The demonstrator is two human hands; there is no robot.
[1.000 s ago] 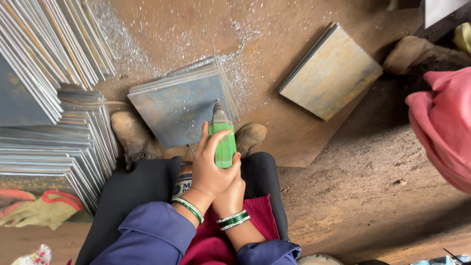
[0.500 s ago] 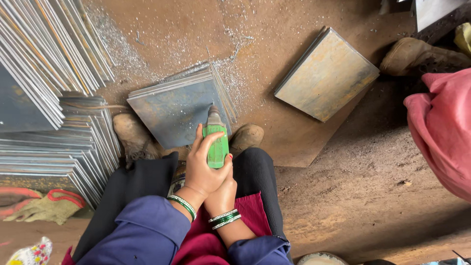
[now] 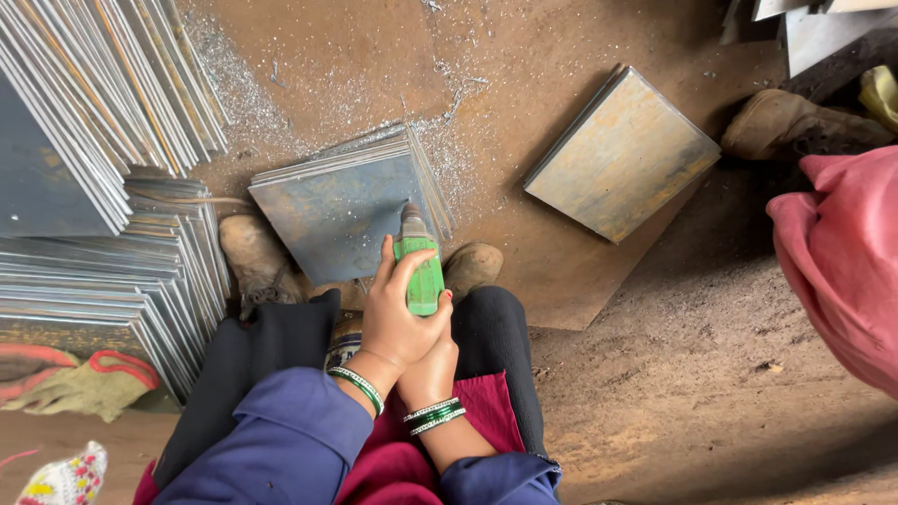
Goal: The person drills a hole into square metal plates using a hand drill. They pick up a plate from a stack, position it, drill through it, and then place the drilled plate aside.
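Note:
A green power drill [image 3: 420,269] points down onto a stack of grey metal plates [image 3: 335,208] lying on the floor between my two boots. My left hand [image 3: 393,318] wraps over the drill's body from above. Beneath it, my right hand [image 3: 432,360] grips the drill's lower part, mostly hidden by the left. Both wrists carry green and white bangles. Metal shavings lie scattered on and around the plates.
Tall fanned stacks of metal sheets [image 3: 89,168] fill the left side. Another square plate stack [image 3: 622,154] lies at upper right. A person in pink cloth [image 3: 842,262] stands at the right edge, a boot [image 3: 795,126] beyond. Work gloves [image 3: 65,383] lie at lower left.
The view has shifted slightly; both hands with the drill have stayed on the plate stack, the drill's tip edging a little toward the plates' right side.

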